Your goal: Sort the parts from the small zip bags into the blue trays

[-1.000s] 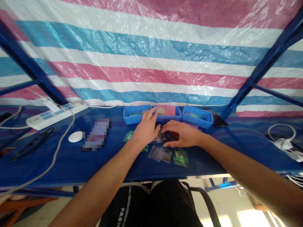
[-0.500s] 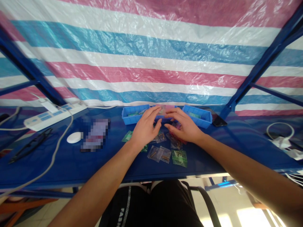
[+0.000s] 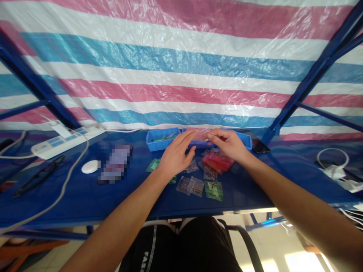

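Note:
My left hand point(image 3: 177, 155) hovers over the small bags, its fingers stretched out and thumb apart, holding nothing visible. My right hand point(image 3: 228, 143) pinches something small and shiny in front of the middle blue bin point(image 3: 200, 144); its kind is too small to make out. Pink plastic point(image 3: 194, 133) shows in that bin behind my fingers. Below my right hand lie red plastic bags point(image 3: 218, 161). Nearer me are clear bags with brass-coloured pieces point(image 3: 197, 186) and a green bag point(image 3: 214, 190). Another green bag point(image 3: 153, 164) lies left, partly behind my left wrist.
A left blue bin point(image 3: 161, 143) holds green bags; a right bin point(image 3: 246, 140) is partly hidden by my hand. Around them are a dark phone point(image 3: 260, 143), a blurred-out device point(image 3: 115, 162), a white round object point(image 3: 90, 166), a power strip point(image 3: 68, 141) and a cable point(image 3: 70, 170).
My right hand has moved up and right, closing into a pinch and uncovering the red bags. My left hand stays over nearly the same spot. The view has shifted slightly.

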Motion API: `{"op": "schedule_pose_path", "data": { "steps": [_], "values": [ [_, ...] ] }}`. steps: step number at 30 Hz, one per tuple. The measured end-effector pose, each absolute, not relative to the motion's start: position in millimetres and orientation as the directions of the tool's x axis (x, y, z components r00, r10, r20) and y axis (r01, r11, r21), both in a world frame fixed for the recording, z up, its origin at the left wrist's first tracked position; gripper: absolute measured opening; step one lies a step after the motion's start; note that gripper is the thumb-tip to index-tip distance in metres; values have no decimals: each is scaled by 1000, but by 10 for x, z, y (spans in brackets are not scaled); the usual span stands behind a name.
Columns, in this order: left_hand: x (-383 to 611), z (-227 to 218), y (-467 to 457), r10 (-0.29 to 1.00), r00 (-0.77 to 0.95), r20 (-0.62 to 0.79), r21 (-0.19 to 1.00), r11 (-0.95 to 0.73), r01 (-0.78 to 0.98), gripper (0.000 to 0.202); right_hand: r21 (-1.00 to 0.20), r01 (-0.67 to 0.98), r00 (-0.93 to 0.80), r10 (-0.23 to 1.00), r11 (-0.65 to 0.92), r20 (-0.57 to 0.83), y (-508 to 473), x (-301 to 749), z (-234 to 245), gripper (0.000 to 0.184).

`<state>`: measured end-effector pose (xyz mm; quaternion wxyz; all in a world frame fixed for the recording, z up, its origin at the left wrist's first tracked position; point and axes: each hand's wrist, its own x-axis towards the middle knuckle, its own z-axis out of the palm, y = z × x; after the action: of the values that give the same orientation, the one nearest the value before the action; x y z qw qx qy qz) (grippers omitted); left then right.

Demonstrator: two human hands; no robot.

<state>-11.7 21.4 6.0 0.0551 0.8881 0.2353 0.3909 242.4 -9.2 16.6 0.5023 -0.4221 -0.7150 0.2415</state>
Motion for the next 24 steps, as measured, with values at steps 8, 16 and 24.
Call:
{"op": "schedule_pose_path", "data": {
  "steps": [8,16,24],
  "values": [
    [-180,-55,361,593,608,528,92,-752,653,49,-214,975,63,839,64,540,95,2984,204,40],
    [-168,-34,331,620,640,454,75,-742,666,53,-118,988,132,932,-98,336,162,3065,125,56],
    [-178,-23,315,621,647,444,57,-739,671,53,-169,984,117,906,-50,407,150,3085,173,56]
  ]
}}
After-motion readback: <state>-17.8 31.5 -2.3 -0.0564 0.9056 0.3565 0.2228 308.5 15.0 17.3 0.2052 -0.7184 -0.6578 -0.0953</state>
